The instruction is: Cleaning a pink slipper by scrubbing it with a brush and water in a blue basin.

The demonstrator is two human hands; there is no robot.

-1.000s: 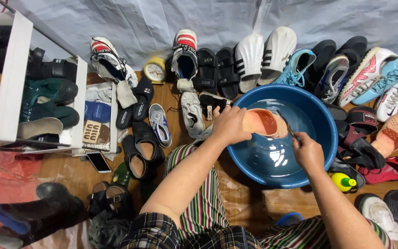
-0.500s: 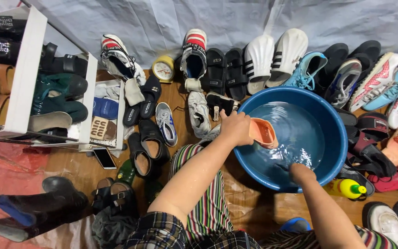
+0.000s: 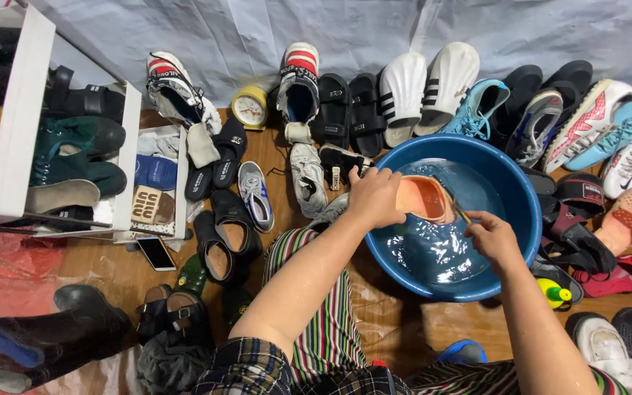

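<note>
orange shoe held over a blue basin of water

nearest, striped trousers point(image 3: 327, 329) and a plaid hem sit at the bottom edge. the left hand point(image 3: 374, 197) is closed round the heel end of an orange shoe point(image 3: 424, 197), holding it tilted above the water inside the blue basin point(image 3: 521, 241). the right hand point(image 3: 493, 238) is curled tight on a thin handle, possibly a small brush point(image 3: 461, 213), its tip at the shoe's edge. left of the basin lie grey sneakers point(image 3: 307, 179) and black sandals point(image 3: 221, 234); farther off, a yellow alarm clock point(image 3: 249, 108) and white slides point(image 3: 426, 84) sit in the row along the grey sheet.
</note>
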